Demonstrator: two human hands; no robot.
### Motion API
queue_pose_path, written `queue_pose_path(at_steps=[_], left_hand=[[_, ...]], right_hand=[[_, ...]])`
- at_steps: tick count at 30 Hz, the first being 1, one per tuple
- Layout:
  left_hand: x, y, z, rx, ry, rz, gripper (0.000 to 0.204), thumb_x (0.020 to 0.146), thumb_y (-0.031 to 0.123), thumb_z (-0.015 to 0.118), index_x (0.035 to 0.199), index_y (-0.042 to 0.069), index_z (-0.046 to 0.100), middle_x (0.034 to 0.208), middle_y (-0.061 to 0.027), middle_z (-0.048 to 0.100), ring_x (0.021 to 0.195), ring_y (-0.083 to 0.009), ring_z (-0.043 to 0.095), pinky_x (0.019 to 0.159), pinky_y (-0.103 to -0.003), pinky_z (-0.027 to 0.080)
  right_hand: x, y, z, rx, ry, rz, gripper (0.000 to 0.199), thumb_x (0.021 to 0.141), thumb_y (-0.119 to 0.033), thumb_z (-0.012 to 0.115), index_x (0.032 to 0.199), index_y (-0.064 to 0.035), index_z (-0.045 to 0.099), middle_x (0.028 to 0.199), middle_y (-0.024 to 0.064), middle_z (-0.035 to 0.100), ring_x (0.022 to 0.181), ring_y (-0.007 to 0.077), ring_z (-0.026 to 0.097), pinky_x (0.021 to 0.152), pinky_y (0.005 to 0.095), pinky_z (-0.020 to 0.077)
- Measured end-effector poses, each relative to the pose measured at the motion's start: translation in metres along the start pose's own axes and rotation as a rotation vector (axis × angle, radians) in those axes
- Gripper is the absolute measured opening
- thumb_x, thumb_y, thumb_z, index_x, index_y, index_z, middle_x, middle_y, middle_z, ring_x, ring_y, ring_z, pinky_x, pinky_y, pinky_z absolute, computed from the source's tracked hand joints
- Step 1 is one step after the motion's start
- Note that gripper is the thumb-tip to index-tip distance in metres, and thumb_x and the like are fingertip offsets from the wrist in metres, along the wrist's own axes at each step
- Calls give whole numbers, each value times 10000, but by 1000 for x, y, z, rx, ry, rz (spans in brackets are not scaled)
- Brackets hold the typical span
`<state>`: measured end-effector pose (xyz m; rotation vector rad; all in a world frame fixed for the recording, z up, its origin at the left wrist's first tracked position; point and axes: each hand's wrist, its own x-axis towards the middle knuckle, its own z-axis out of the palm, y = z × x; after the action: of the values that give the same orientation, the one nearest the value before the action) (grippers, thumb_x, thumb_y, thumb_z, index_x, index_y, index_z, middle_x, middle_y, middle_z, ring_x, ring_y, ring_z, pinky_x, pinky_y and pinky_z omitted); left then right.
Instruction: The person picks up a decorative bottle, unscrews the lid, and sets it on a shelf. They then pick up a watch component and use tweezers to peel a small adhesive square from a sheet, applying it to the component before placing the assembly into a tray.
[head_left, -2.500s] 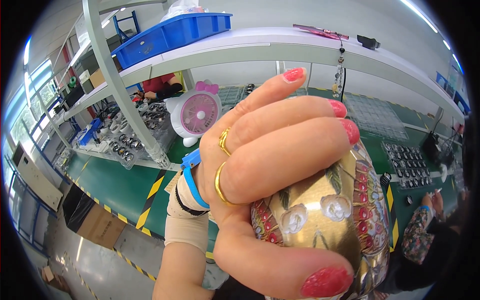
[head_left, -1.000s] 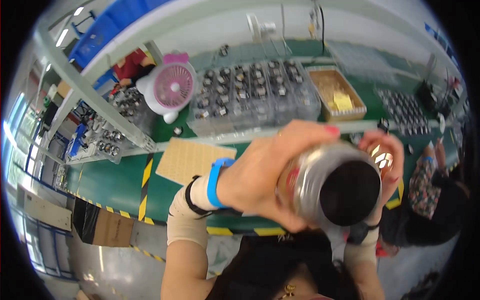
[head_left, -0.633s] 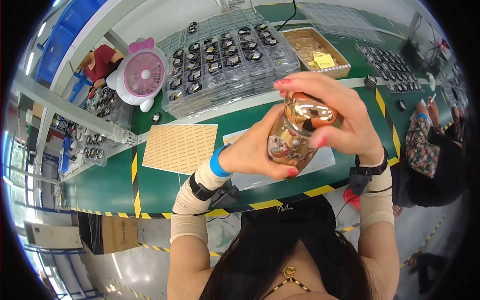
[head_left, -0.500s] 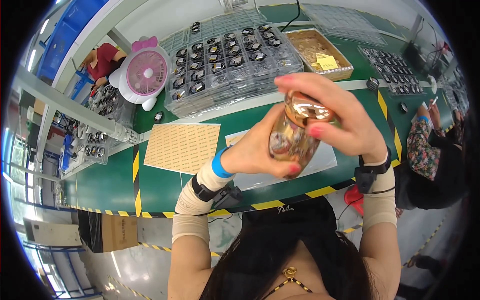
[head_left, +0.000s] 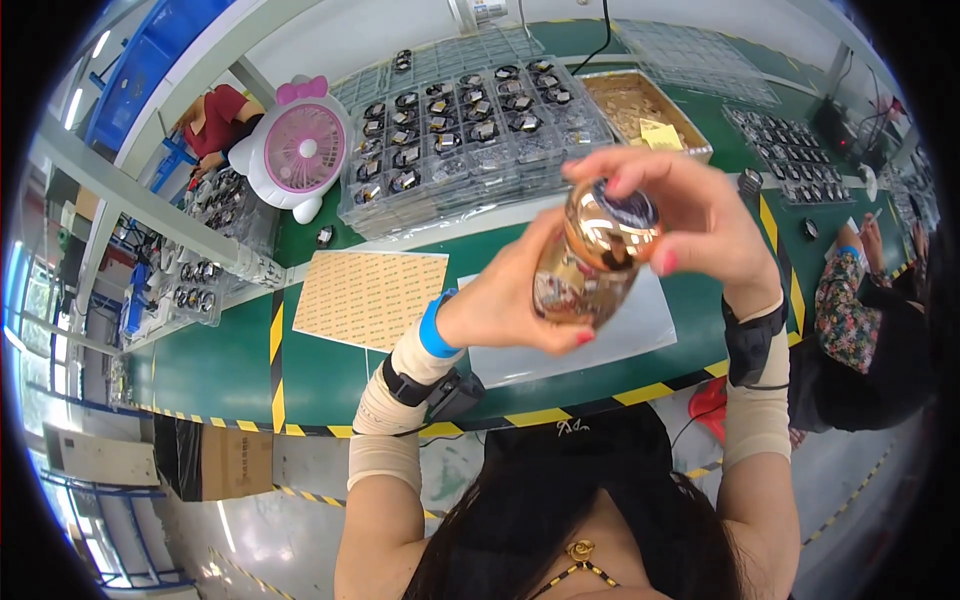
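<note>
One gold flask (head_left: 578,288) is above the green bench (head_left: 215,365), hiding part of a pale sheet (head_left: 605,352). Your left hand (head_left: 502,300) grips its body; your right hand (head_left: 705,225) curls at its lid (head_left: 605,235), its hold unclear. Stacked trays (head_left: 455,195) and a box (head_left: 698,151) sit beyond, a fan (head_left: 303,152) left of the trays.

Two hands (head_left: 505,308) (head_left: 712,222), seemingly one bottle (head_left: 592,264)

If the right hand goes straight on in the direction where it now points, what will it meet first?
Probably the shiny gold cap, directly before the right hand; whether the two touch is hard to tell.
</note>
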<state>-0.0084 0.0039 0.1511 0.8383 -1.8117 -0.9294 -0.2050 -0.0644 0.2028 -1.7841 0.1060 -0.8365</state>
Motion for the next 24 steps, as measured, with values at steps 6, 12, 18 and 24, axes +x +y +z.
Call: queue_pose_path(at_steps=[6,12,18,24], left_hand=[[-5,14,4,75,35,-11,931,575,214,788,1305,22,244,1164,-149,487,1098,-237,499,915,-321,392],[19,43,-17,337,241,194,896,576,223,801,1283,32,284,1124,-133,520,1008,-227,547,861,-331,437],[96,146,-115,305,490,441,590,690,189,719,1168,14,421,990,-83,582,858,-162,583,744,-275,481],[167,175,-232,528,722,463,243,785,98,625,999,22,536,819,-44,600,674,-130,582,600,-246,482]], right_hand=[[-2,3,18,-19,6,-146,576,710,-325,720,1146,-14,507,1249,245,446,1163,300,450,977,393,352],[6,2,33,56,424,-373,499,783,-246,661,1191,-17,486,1247,201,467,1170,271,448,993,359,331],[16,-2,-3,-289,594,-345,413,831,-192,610,1182,-12,490,1256,172,475,1173,252,447,1009,345,311],[113,-34,-49,-1234,727,-684,420,792,-178,638,1176,-59,517,1227,163,489,1184,290,430,974,350,331]])
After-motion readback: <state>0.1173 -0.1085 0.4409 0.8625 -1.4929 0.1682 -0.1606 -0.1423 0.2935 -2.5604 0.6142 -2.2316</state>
